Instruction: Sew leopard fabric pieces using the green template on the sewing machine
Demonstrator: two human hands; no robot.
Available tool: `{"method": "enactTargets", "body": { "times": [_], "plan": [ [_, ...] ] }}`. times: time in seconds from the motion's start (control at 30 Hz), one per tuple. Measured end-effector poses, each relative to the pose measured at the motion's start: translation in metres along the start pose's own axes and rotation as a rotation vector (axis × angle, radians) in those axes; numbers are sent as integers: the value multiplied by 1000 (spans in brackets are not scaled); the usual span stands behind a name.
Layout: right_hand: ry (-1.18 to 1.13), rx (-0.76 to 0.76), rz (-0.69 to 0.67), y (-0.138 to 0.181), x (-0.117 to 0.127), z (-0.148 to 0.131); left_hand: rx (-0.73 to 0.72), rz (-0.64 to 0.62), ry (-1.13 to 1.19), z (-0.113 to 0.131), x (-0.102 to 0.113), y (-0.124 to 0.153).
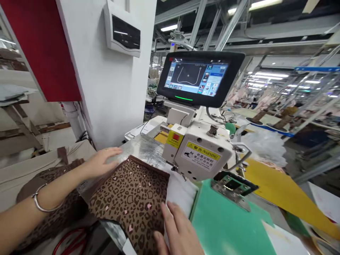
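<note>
Open grip, left hand (pixel 102 162) and right hand (pixel 177 230) seemingly flat on leopard-print fabric (pixel 130 202), below yellow WARNING label (pixel 203 156)

The left hand (pixel 101 163) wears a small ring (pixel 107 149) and a thin silver bangle (pixel 45 199).

One left hand (pixel 102 163), one right hand (pixel 178 232), one bangle (pixel 44 200), one sewing machine (pixel 202 152).
One touchscreen (pixel 196 78), one yellow warning label (pixel 203 156), one green plate (pixel 225 219), one leopard-print fabric panel (pixel 131 202), at least one more in a bunched leopard-print pile (pixel 53 205), hard to count, one red loop (pixel 70 241).
</note>
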State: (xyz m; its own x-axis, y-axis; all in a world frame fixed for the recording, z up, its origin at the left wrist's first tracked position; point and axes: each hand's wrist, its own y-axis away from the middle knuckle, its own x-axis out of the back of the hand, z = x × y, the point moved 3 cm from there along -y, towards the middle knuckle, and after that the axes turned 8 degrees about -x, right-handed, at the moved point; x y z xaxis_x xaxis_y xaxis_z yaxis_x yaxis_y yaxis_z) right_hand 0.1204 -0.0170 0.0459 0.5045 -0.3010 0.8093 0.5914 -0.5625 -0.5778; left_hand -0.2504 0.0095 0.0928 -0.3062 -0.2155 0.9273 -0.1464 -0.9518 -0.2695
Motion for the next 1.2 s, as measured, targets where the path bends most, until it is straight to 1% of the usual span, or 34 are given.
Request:
{"method": "enactTargets", "body": {
  "times": [0.07, 0.13, 0.2, 0.27, 0.33, 0.4, 0.43, 0.47, 0.53, 0.6, 0.7, 0.8, 0.87, 1.0, 1.13, 1.2],
  "plan": [
    [66, 54, -34, -17, -18, -7, -35, -67, 30, 11, -16, 13],
    [108, 58, -38, -18, -38, -11, -20, -105, 58, 16, -28, 23],
    [93, 75, -58, -11, -55, -10, 46, -82, 85, 10, -29, 31],
    [26, 40, -133, -6, -59, -4, 137, -22, 117, -2, -20, 38],
    [-70, -105, -251, -12, -52, 7, 235, 34, 156, -15, -8, 43],
    [-136, -324, -363, -29, -37, 17, 314, 58, 193, -23, -1, 43],
    [-145, -434, -404, -39, -30, 22, 337, 56, 210, -25, 0, 40],
    [-137, -525, -442, -50, -23, 24, 347, 48, 224, -26, -2, 34],
    [-86, -656, -509, -71, -16, 27, 341, 21, 242, -23, -12, 14],
    [-24, -714, -554, -87, -16, 27, 320, -11, 240, -19, -25, -12],
    [52, -764, -541, -103, -24, 27, 270, -54, 201, -10, -42, -49],
    [87, -828, -497, -109, -31, 28, 214, -69, 124, -2, -53, -67],
    [86, -875, -470, -110, -34, 27, 182, -49, 67, 2, -58, -69],
    [40, -938, -435, -112, -34, 20, 109, 18, -27, 11, -65, -63],
    [-39, -983, -392, -111, -30, 14, 28, 84, -73, 13, -61, -60],
    [-101, -1025, -369, -107, -28, 14, -63, 78, -65, 18, -57, -55]
  ]
}}
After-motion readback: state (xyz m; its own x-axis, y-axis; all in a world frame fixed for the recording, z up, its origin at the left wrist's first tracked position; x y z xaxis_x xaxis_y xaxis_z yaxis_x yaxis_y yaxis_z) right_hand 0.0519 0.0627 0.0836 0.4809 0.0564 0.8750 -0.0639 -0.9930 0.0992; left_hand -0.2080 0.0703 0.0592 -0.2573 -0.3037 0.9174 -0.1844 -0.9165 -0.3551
